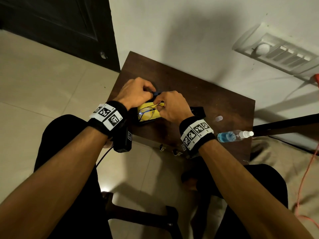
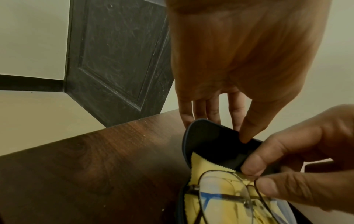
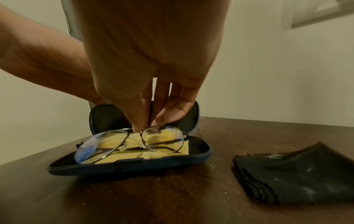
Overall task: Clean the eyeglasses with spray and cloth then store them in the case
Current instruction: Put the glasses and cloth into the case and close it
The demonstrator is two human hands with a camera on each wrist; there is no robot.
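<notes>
Thin metal-framed eyeglasses (image 1: 146, 114) (image 3: 134, 142) lie folded on a yellow cloth (image 3: 132, 157) inside an open dark blue case (image 1: 142, 124) (image 3: 134, 166) on the wooden table (image 1: 215, 100). My right hand (image 1: 159, 105) (image 3: 149, 124) pinches the top rim of the glasses (image 2: 226, 195) between thumb and fingers. My left hand (image 1: 153, 96) (image 2: 229, 130) holds the raised case lid (image 2: 210, 144), thumb on its inner face and fingers behind it. A folded black cloth (image 3: 293, 174) lies right of the case. The spray bottle (image 1: 231, 135) with blue liquid lies on its side near the table's right front corner.
A small clear cap (image 1: 218, 118) lies on the table between the case and the bottle. The table stands against a white wall, with a dark door (image 1: 60, 23) to the left. A red cord (image 1: 305, 178) runs over the floor at right.
</notes>
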